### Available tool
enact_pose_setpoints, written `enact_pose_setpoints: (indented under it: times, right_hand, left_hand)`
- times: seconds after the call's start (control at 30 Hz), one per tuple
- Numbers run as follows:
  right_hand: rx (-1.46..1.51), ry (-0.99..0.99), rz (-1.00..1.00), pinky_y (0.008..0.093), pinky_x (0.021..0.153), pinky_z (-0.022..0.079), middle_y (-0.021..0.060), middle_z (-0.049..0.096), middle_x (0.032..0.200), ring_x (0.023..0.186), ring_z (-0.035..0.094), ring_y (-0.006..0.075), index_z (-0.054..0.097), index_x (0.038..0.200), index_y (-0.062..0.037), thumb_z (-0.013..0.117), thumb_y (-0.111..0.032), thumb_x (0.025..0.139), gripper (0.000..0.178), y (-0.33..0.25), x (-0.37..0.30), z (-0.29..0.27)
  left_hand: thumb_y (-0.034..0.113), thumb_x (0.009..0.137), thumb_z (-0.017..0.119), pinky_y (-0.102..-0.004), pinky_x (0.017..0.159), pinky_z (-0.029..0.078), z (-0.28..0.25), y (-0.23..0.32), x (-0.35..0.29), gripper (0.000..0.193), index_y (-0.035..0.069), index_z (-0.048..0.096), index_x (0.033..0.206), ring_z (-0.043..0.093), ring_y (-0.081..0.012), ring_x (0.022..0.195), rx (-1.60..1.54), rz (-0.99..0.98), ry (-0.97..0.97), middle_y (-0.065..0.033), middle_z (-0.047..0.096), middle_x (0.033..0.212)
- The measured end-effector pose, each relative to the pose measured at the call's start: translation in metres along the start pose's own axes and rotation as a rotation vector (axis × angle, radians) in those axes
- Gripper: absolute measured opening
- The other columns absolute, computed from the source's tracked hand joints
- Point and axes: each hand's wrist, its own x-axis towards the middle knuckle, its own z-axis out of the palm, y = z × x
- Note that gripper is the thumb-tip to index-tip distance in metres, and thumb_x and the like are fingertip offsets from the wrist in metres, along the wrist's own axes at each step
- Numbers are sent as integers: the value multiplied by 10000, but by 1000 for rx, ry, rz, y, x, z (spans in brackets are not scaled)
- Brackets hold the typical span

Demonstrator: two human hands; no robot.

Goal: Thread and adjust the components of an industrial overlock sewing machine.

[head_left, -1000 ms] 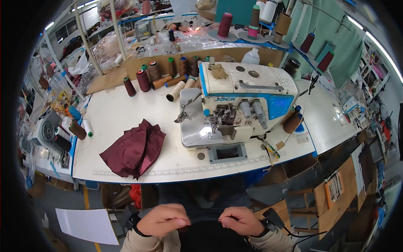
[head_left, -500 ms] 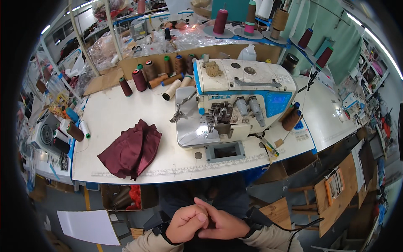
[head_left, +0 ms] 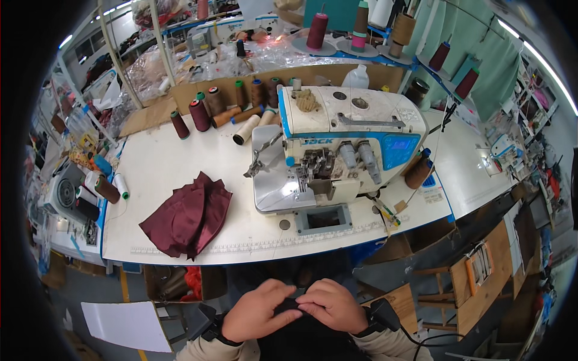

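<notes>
Down low, a dark cloth [head_left: 289,305] sits in the lap, below the white table [head_left: 180,174]; the left hand [head_left: 260,313] and right hand [head_left: 333,305] pinch it together — fingers curled shut; their grip is partly hidden; red fabric [head_left: 186,213] lies beside the sewing machine [head_left: 337,150].

A white-and-blue overlock sewing machine [head_left: 337,156] stands on a white worktable [head_left: 180,174], beside folded maroon fabric pieces [head_left: 188,215]. Brown, maroon and cream thread cones [head_left: 223,114] line a tan cardboard backboard [head_left: 253,78]. Below, the left hand [head_left: 259,311] and right hand [head_left: 331,305] grip black cloth [head_left: 301,337].
</notes>
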Motion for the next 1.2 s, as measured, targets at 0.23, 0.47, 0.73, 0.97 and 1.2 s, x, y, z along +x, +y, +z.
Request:
enact_pose_setpoints:
  times: [0.23,0.47,0.73,0.97,1.2]
  right_hand:
    - [291,45,159,329,808,504,103,613,1027,930,621,257,653,1089,-15,688,-58,863,232,-12,1,-3]
    - [-4,139,-11,319,832,505,103,586,1064,1019,582,253,682,1058,-23,730,-16,781,282,3,1,4]
    - [-238,158,0,375,724,491,105,616,858,824,604,319,670,908,-47,704,-72,796,119,28,31,-18]
    - [-630,353,83,434,854,477,199,636,1041,977,593,385,621,1110,12,643,-62,846,275,110,62,-46]
    - [-863,547,133,471,932,436,184,609,1161,1069,555,389,606,1150,-7,647,-86,820,342,134,28,-99]
  left_hand:
    - [126,917,663,-315,847,477,10,-24,-2,168,26,700,1046,594,-230,934,-463,-7,-134,-129,548,1135]
    - [89,914,667,-380,1032,396,32,-18,6,201,-30,684,1075,454,-248,1235,-727,91,-7,-138,369,1410]
    - [10,870,637,-329,883,496,27,-22,4,219,-38,664,1082,632,-269,1011,-128,54,483,-170,624,1135]
    - [-46,859,612,-269,787,495,26,-55,4,212,-40,619,1070,624,-178,905,-245,-62,650,-161,546,1212]
    - [85,958,568,-247,730,491,30,-84,21,529,5,354,1435,624,-155,916,-765,-265,296,-119,595,1172]
